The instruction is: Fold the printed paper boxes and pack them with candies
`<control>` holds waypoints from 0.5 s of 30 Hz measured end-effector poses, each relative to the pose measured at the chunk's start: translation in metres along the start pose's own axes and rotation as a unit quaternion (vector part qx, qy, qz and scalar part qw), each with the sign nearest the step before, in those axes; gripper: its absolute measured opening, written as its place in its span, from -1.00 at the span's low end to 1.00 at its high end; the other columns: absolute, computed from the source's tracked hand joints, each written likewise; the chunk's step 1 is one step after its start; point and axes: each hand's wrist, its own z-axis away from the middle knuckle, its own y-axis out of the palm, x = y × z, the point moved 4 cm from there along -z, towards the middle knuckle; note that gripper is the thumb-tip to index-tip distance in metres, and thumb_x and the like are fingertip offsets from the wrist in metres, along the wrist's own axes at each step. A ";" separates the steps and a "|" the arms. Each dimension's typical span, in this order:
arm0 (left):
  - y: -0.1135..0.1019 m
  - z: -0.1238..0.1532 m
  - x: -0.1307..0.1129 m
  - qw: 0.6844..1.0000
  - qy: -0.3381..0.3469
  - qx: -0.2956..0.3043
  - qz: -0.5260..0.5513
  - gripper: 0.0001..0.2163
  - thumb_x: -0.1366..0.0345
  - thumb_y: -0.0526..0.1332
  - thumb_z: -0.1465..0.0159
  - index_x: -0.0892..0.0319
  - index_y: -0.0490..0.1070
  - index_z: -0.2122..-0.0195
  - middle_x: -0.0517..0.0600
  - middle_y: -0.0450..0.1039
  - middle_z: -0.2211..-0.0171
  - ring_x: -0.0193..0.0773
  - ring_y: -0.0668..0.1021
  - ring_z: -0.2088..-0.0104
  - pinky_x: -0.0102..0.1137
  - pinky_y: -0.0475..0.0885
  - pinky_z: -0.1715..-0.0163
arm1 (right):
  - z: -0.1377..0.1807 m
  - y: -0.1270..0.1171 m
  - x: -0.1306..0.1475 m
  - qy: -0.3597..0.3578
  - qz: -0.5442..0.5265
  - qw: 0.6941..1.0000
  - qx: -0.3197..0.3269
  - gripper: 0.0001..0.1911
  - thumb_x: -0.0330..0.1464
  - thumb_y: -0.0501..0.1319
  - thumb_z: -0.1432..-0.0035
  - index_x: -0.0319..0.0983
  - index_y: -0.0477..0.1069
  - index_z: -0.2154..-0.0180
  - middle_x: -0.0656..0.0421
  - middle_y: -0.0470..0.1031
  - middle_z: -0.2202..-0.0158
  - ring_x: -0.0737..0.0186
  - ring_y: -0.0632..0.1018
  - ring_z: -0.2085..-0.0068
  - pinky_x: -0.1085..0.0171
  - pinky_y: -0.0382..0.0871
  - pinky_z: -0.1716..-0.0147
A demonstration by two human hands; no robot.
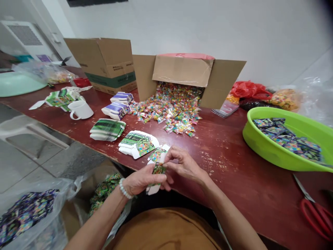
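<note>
My left hand (148, 178) grips a small green printed carton (158, 169) near the table's front edge, its white end flap sticking out below my fingers. Pinched at the carton's upper end are the fingertips of my right hand (180, 161); whether they hold a flap or a packet is too small to tell. Just behind lies another flat green carton (157, 154), partly hidden by my right hand. To its left sit a fanned stack of green cartons (130, 140) and a second green stack (108, 129).
Candy packets (171, 107) spill from an open cardboard box (183, 71). A white mug (81, 110) and purple cartons (116, 110) stand left. At right are a green basin (260, 146) with dark packets and red-handled scissors (316, 215). Filled bags (65, 215) stand below the table's left edge.
</note>
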 end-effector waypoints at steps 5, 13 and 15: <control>0.003 -0.001 0.016 0.999 -0.016 -0.001 0.029 -0.64 0.13 0.45 0.04 0.30 0.55 0.32 0.07 0.55 0.43 -0.23 0.59 0.49 -0.40 0.44 0.40 | 0.008 0.001 0.004 -0.006 0.008 1.000 0.028 -0.92 -0.39 0.28 -0.14 -0.21 0.46 0.42 0.20 0.41 0.34 0.26 0.46 0.27 0.27 0.34 0.22; 0.009 0.001 0.005 0.998 -0.036 -0.037 0.034 -0.53 0.06 0.52 0.18 0.30 0.54 0.34 0.08 0.56 0.43 -0.19 0.60 0.49 -0.39 0.46 0.46 | 0.007 -0.005 0.011 -0.037 0.019 0.999 0.027 -0.90 -0.37 0.27 -0.19 -0.20 0.45 0.40 0.21 0.40 0.34 0.28 0.45 0.27 0.29 0.32 0.23; 0.011 0.001 0.002 0.999 -0.028 -0.035 0.021 -0.49 0.00 0.52 0.18 0.30 0.53 0.32 0.08 0.56 0.41 -0.20 0.60 0.47 -0.39 0.45 0.44 | 0.008 -0.007 0.012 -0.039 0.020 0.999 0.026 -0.89 -0.37 0.26 -0.19 -0.21 0.44 0.40 0.21 0.40 0.34 0.29 0.45 0.27 0.29 0.33 0.23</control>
